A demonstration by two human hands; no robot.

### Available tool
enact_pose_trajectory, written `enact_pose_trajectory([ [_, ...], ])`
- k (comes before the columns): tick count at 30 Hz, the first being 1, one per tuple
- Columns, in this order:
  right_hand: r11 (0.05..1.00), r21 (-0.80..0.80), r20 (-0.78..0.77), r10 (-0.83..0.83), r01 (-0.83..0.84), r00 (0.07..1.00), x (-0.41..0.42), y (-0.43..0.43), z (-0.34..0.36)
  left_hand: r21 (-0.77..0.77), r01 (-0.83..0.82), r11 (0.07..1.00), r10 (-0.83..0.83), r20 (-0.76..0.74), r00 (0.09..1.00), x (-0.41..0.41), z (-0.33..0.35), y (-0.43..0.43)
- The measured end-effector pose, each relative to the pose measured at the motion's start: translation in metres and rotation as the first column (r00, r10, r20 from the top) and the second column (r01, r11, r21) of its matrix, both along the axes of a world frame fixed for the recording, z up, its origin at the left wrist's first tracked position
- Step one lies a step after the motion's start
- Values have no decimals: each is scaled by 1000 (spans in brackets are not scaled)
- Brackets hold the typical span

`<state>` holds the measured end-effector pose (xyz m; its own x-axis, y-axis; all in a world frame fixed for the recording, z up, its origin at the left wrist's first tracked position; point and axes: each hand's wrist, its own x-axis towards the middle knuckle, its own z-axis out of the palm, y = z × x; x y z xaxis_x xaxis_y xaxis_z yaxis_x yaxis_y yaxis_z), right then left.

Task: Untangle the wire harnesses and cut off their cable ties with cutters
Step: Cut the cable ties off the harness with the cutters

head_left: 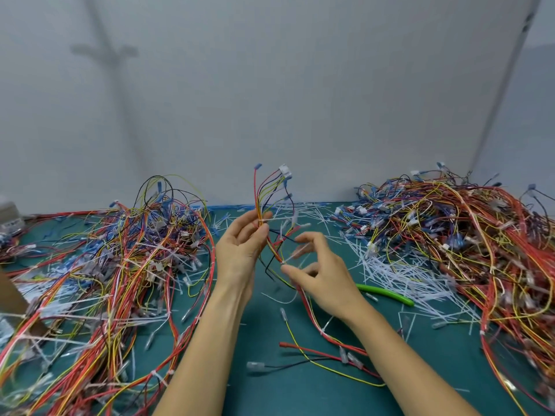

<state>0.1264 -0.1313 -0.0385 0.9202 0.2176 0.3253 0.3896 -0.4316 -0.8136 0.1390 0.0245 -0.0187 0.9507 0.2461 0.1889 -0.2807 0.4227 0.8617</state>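
My left hand holds a wire harness upright above the green mat, thumb and fingers closed on the bundle near a white cable tie. White and blue connectors fan out at its top. My right hand pinches the same harness lower down, at another white cable tie, with the other fingers spread. The harness's red, yellow and black wires trail down to the mat between my forearms. The green handle of the cutters lies on the mat just right of my right hand.
A large tangle of harnesses covers the left of the green mat, and a bigger heap fills the right. Cut white ties litter the middle and back. A grey wall stands behind. A cardboard piece sits at far left.
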Motion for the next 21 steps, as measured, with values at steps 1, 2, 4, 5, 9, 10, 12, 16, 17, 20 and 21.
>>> enact_pose_trajectory([
  [1,1000,-13,-9,28,-28,1000,0,1,-1,-10,2,1000,-2,27,1000,-1,1,-3],
  [2,999,-4,-2,37,-37,999,0,1,0,-29,5,1000,-3,56,998,-1,2,-6],
  [4,997,69,9,30,-30,1000,0,1,2,-92,7,996,2,104,995,-3,6,-9],
  [5,993,114,1,32,-32,999,-1,2,4,-128,4,992,12,121,993,-4,7,-10],
  [9,975,215,22,53,-57,998,-6,7,10,-130,-59,990,74,108,991,-3,10,-12],
  [10,973,225,50,45,-55,998,-6,8,10,-95,-86,992,95,97,991,-3,10,-13],
  [12,962,268,91,20,-44,996,-7,10,12,32,-190,981,187,79,979,-2,8,-14],
  [16,915,404,92,-50,8,994,-5,10,15,360,-477,802,475,100,874,-4,0,-22],
  [17,896,443,73,-66,27,995,-5,10,16,423,-542,726,534,149,832,-6,-2,-24],
  [20,838,541,29,-97,65,995,-4,9,18,466,-635,616,555,316,770,-13,-1,-28],
  [21,815,575,17,-101,73,995,-3,9,19,493,-620,611,509,356,784,-13,0,-29],
])
